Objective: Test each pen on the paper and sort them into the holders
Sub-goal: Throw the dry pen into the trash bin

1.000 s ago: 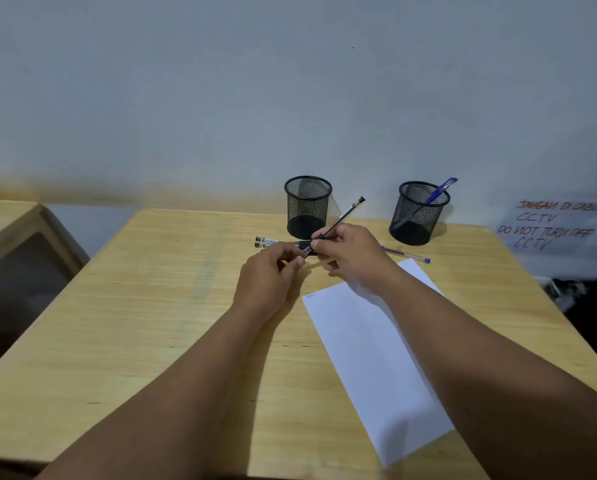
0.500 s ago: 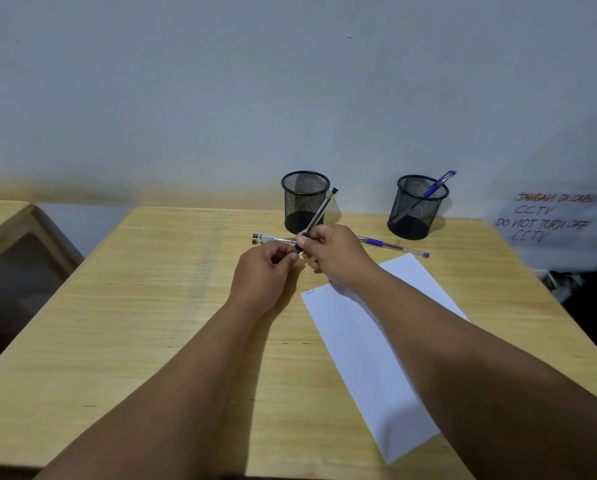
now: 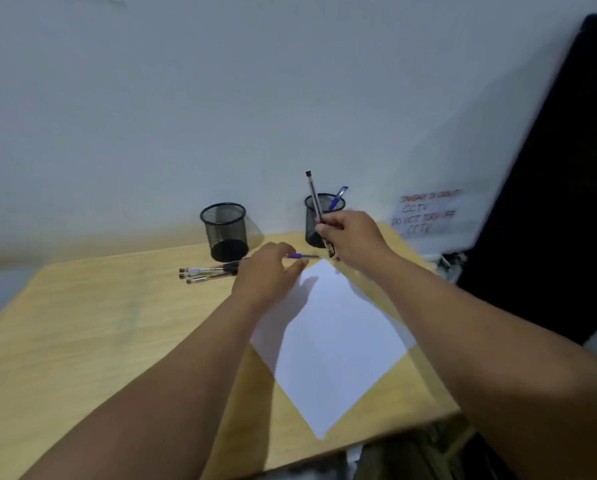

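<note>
My right hand (image 3: 354,239) has its grip closed round a black pen (image 3: 315,201), held nearly upright with its tip down near the far corner of the paper (image 3: 335,337), I judge so it can be tried there. My left hand (image 3: 267,275) rests on the paper's near-left edge, fingers loosely curled, apparently steadying the sheet; whether it pinches anything I cannot tell. A blue pen (image 3: 302,256) lies on the table (image 3: 82,341) just past it. Three untested pens (image 3: 207,273) wait before the empty left holder (image 3: 224,230); the right holder (image 3: 312,220) has one blue pen (image 3: 338,197).
</note>
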